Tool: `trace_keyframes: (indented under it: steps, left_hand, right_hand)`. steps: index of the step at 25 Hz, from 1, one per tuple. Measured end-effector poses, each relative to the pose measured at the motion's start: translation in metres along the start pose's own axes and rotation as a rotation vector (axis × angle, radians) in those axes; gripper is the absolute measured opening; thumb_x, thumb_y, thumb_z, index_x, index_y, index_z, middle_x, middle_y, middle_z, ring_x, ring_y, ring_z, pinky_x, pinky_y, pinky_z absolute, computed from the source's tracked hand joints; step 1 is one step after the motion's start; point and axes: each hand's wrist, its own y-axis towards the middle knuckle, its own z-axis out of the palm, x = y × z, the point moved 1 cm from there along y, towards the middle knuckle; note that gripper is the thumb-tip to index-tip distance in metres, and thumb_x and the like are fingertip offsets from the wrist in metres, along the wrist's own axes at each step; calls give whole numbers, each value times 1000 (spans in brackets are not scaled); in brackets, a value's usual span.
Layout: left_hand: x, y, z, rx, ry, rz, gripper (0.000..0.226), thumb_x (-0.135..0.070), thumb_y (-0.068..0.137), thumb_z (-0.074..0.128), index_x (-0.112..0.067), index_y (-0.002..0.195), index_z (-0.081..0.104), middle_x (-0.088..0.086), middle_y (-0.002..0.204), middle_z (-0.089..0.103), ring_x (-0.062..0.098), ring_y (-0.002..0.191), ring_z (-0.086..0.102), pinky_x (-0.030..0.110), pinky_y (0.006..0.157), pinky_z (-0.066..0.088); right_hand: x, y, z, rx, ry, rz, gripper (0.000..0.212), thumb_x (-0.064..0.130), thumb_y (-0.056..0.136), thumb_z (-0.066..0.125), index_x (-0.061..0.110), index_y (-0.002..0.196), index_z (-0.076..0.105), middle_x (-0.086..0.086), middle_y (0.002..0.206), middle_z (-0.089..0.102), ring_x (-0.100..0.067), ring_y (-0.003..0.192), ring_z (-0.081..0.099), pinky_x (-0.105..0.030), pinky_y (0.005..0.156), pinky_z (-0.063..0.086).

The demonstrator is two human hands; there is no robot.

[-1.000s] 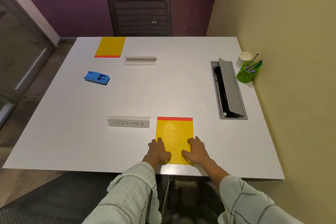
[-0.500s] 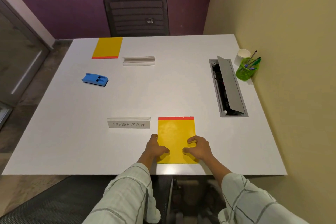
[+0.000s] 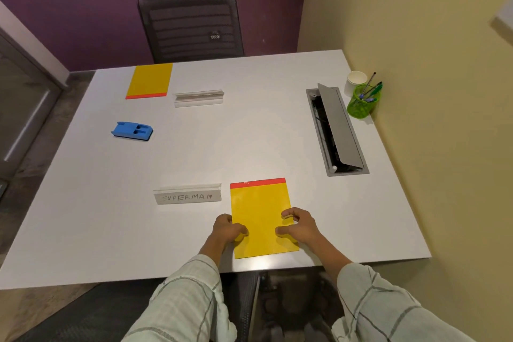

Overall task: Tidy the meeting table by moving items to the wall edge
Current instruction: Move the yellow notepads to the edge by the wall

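Note:
A yellow notepad with a red top strip (image 3: 259, 208) lies near the front edge of the white table (image 3: 249, 141). My left hand (image 3: 226, 229) grips its left edge and my right hand (image 3: 298, 226) grips its right edge, thumbs on top. A clear name stand reading SUPERMAN (image 3: 188, 194) sits just left of the pad. Farther off lie a second yellow notepad (image 3: 150, 80), another clear name stand (image 3: 198, 98) and a blue stapler-like object (image 3: 132, 130).
An open cable box with a raised grey lid (image 3: 337, 130) is sunk into the table's right side. By the yellow wall at the right stand a green pen holder (image 3: 362, 105) and a white paper cup (image 3: 355, 80). A black chair (image 3: 191, 25) faces the far edge.
Both hands slid from lying flat on the pad's lower half to gripping its left and right edges with curled fingers. The pad has barely moved.

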Motion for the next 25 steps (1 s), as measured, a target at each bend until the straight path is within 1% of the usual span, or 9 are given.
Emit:
trace_keyframes:
  steps: [2,3,7,11,14,16,20,22,25]
  left_hand:
    - [-9,-1,1,-8,15,26,43,-4,68,83,-2,102,57,19,105,60,30,94,58,46,87,53]
    - [-14,-2,3,-10,28,40,40,-4,69,82,-4,100,56,17,103,60,29,93,58,46,87,53]
    - [-44,-8,24,7,117,134,46,-8,72,81,-7,107,51,15,107,58,31,101,58,45,89,52]
    - [-82,-14,64,31,238,225,54,-16,71,84,-5,112,50,14,109,57,30,102,58,43,88,54]
    - [-105,-22,102,55,355,279,58,-23,71,84,-4,114,50,12,107,56,26,99,58,37,79,54]
    - [-113,-30,129,83,409,300,60,-27,71,84,-4,114,49,8,102,53,21,93,54,32,71,48]
    - [-119,-42,182,166,455,307,62,-30,70,85,-6,113,48,6,100,50,18,89,50,26,63,42]
    - [-121,-46,206,191,460,309,58,-30,68,86,-8,106,49,6,96,50,16,85,49,23,54,36]
    - [-122,-50,234,204,473,310,52,-30,67,86,-11,95,46,1,82,46,10,72,44,22,52,32]
  right_hand:
    - [2,-3,-4,-26,29,-18,52,14,66,89,17,111,64,-4,130,52,-23,123,48,-29,91,40]
    - [3,-4,-8,-42,39,-26,52,15,67,89,17,112,64,-3,129,52,-23,122,48,-29,91,41]
    - [4,-15,-39,-114,79,-50,51,16,67,90,19,110,64,0,124,53,-19,115,49,-29,89,42]
    - [-5,-28,-86,-239,56,-118,46,11,65,89,20,104,65,1,118,56,-19,109,54,-24,85,42]
    - [-22,-39,-122,-320,47,-120,45,8,64,88,20,101,66,1,116,57,-16,105,55,-18,79,42]
    - [-35,-46,-143,-361,44,-105,44,7,64,88,22,98,65,3,113,57,-16,104,56,-15,76,41]
    - [-65,-56,-184,-403,30,-52,42,6,66,87,21,99,66,5,112,55,-17,108,54,-25,88,42]
    - [-76,-57,-203,-413,14,-10,42,7,68,86,18,104,67,3,116,55,-17,111,53,-28,94,43]
    - [-88,-56,-229,-408,-33,-1,43,7,69,85,16,107,67,0,118,55,-19,113,53,-30,95,44]
